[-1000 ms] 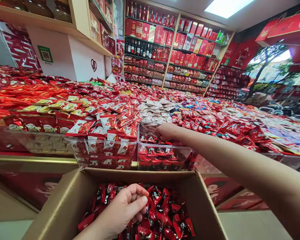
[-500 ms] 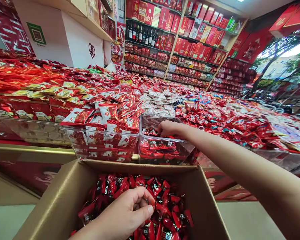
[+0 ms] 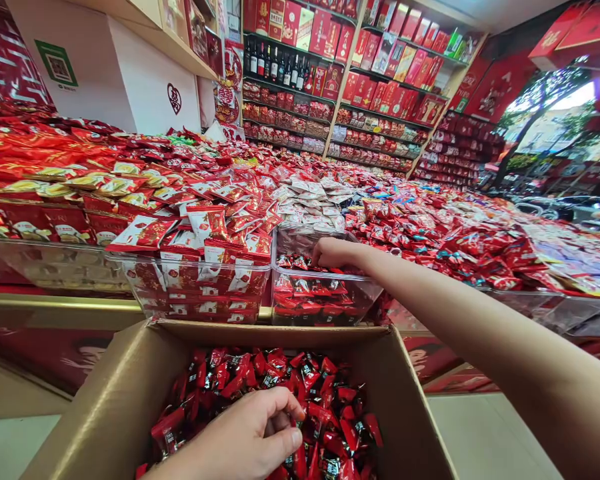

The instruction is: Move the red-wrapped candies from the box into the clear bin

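My left hand [image 3: 260, 430] hovers low over the red wrapped candies [image 3: 325, 413] in an open cardboard box [image 3: 100, 400]. Its thumb and index finger curve toward each other with a gap between the tips, and nothing shows in them. My right hand [image 3: 333, 253] reaches over the front rim of a clear plastic bin [image 3: 325, 275], its fingers bent down by the small red packets [image 3: 293, 261] inside. Whatever those fingertips touch or hold is hidden.
Left of that bin stands another clear bin [image 3: 195, 267] heaped with red and white packets. Piles of wrapped sweets [image 3: 480, 247] spread behind and to the right. Shelves with bottles [image 3: 275, 65] and red boxes rise at the back.
The view has shifted slightly, moving the scene a little left. My left hand's thumb and index fingertips are a bit further apart. My right hand stays in the bin.
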Tool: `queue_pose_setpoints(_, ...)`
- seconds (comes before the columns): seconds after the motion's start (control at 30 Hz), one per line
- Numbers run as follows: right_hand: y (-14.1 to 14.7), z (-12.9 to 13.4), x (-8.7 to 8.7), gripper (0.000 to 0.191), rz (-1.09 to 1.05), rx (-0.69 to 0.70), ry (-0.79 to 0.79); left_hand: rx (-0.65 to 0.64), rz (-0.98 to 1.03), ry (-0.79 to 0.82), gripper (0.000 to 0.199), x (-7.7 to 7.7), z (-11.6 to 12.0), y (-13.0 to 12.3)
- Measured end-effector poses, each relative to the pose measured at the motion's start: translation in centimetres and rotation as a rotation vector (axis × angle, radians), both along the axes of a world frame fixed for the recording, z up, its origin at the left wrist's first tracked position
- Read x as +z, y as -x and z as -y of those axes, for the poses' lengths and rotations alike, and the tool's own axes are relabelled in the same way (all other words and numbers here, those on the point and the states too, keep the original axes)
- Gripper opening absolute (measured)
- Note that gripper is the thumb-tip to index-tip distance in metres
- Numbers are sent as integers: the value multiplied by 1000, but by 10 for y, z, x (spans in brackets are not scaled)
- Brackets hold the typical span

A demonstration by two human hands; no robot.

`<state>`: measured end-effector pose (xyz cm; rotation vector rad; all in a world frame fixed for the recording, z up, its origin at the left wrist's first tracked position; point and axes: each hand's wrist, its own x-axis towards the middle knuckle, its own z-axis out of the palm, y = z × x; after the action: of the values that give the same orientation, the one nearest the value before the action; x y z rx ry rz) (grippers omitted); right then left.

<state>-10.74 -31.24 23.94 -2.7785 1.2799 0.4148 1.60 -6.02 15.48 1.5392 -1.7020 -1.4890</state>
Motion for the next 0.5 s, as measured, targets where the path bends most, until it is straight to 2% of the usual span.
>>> queue_pose_setpoints(0.27, 0, 2, 2, 32, 60, -40, 44, -97, 193, 95, 19, -7, -4, -3)
queue_pose_setpoints(0.33, 1, 3, 1, 31, 80, -46, 56, -105, 264, 141, 21, -13, -5, -6)
queue_pose_setpoints(0.4, 1, 4, 1, 31, 100, -51, 61, -120, 369, 160, 27, -27, -6, -8)
queue_pose_setpoints(0.5, 2, 4, 2, 30, 131, -55, 69, -176, 515, 112, 41, -61, -8, -8)
